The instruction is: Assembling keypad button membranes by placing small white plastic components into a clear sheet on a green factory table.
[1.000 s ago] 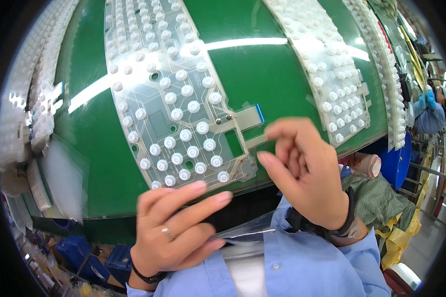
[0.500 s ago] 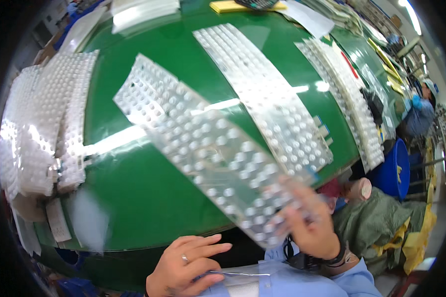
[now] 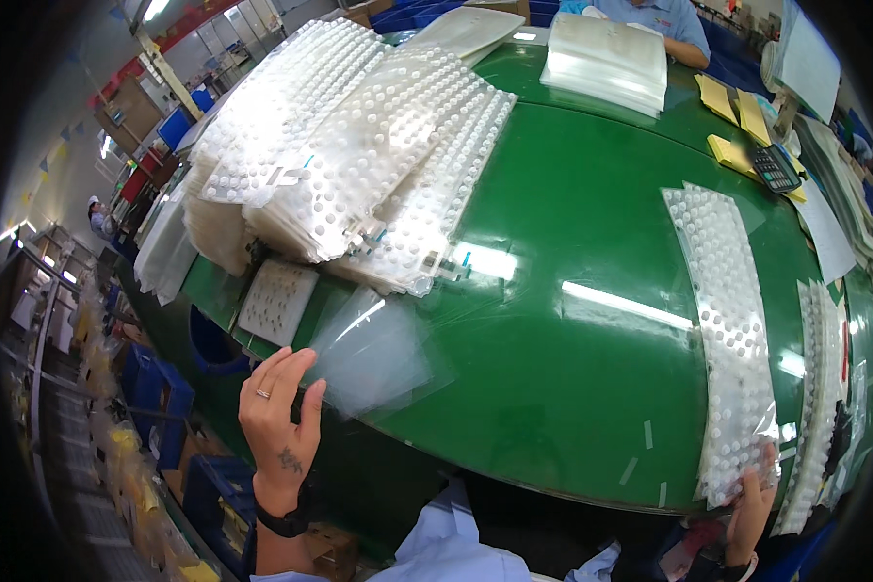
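Observation:
My left hand [image 3: 283,412], a ring on one finger, is raised at the table's near left edge with its thumb apart from the fingers. It holds nothing and is beside a small pile of thin transparent film sheets [image 3: 373,354]. To the right, a long transparent sheet with rows of round whitish domes [image 3: 727,320] lies flat on similar sheets. The fingers of my right hand [image 3: 750,495] close on its near corner; the fingertips are partly hidden. A large fanned stack of domed sheets [image 3: 359,145] covers the table's far left.
Next to the films lies a small dotted white board [image 3: 276,301]. Another stack of domed strips [image 3: 810,407] runs along the right. Behind are plain transparent sheets [image 3: 606,63], yellow pads [image 3: 732,155], a calculator [image 3: 776,170] and a co-worker [image 3: 664,24]. Blue bins [image 3: 155,388] stand lower left.
My view has swung left. The domed sheet that hung from my right hand over the table now lies on the right-hand pile. My left hand has moved left towards the films.

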The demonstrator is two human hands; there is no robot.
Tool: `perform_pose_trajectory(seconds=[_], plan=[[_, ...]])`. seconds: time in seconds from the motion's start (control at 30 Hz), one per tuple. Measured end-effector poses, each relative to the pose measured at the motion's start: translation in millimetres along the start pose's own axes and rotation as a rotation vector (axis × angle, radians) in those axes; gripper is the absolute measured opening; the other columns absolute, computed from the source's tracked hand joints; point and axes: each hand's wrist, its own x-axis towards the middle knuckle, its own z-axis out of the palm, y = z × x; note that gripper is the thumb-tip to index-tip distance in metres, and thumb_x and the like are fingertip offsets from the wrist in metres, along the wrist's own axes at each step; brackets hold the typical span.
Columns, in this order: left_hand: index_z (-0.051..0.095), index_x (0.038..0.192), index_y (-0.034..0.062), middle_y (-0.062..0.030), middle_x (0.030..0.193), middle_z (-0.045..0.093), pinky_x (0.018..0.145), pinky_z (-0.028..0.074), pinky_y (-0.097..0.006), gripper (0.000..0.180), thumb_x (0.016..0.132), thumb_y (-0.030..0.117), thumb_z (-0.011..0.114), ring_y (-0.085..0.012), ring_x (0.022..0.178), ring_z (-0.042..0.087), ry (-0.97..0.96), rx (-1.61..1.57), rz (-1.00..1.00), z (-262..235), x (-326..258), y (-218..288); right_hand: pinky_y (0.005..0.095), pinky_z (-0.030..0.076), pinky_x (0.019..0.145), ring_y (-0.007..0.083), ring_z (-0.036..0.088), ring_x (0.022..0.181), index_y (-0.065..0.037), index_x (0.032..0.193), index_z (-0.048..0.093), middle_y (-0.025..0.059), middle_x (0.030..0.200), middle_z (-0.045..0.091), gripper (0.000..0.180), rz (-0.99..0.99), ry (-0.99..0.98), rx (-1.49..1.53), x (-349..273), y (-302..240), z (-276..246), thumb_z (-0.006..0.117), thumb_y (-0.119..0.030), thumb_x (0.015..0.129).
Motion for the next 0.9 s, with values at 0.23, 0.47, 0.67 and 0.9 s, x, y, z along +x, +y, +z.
perform_pose_trajectory(seconds=[0.23,0.47,0.67,0.9], plan=[[0.057,0.123,-0.0026,-0.0223,0.131,0.054,0.105,0.032,-0.048,0.044,0.086,0.019,0.06,-0.0442,0.125,0.045,-0.392,0.016,0.008,47,0,-2,0.0226,0.047,0.07,0.0061,0.052,0.084,-0.002,0.147,0.033,0.0126,0.137,0.048,0.062,0.029,0.016,0.036,-62,-3,-10,0.058,-0.005,0.09],[0.056,0.126,0.0001,-0.0191,0.136,0.052,0.109,0.031,-0.047,0.042,0.091,0.023,0.058,-0.0375,0.133,0.041,-0.427,-0.455,0.257,31,23,94,0.0357,0.053,0.079,0.0193,0.06,0.103,-0.007,0.126,0.047,0.0061,0.119,0.058,0.039,0.155,0.097,0.413,-94,37,-4,0.054,-0.032,0.099],[0.047,0.136,0.0083,-0.0118,0.144,0.044,0.107,0.032,-0.048,0.062,0.083,0.032,0.069,-0.0384,0.134,0.038,-0.685,-0.776,0.969,90,9,244,0.0365,0.046,0.098,0.0204,0.058,0.116,-0.003,0.136,0.046,0.0092,0.129,0.058,0.046,0.146,0.002,0.561,-80,4,8,0.058,-0.023,0.096],[0.055,0.13,0.0115,-0.0052,0.136,0.054,0.096,0.043,-0.04,0.053,0.08,0.021,0.071,-0.0272,0.119,0.055,-0.613,-0.721,1.074,111,-8,260,0.031,0.046,0.093,0.0126,0.056,0.108,0.001,0.13,0.051,0.0058,0.12,0.06,0.044,-0.005,-0.259,0.055,-96,-18,18,0.065,-0.016,0.092]])
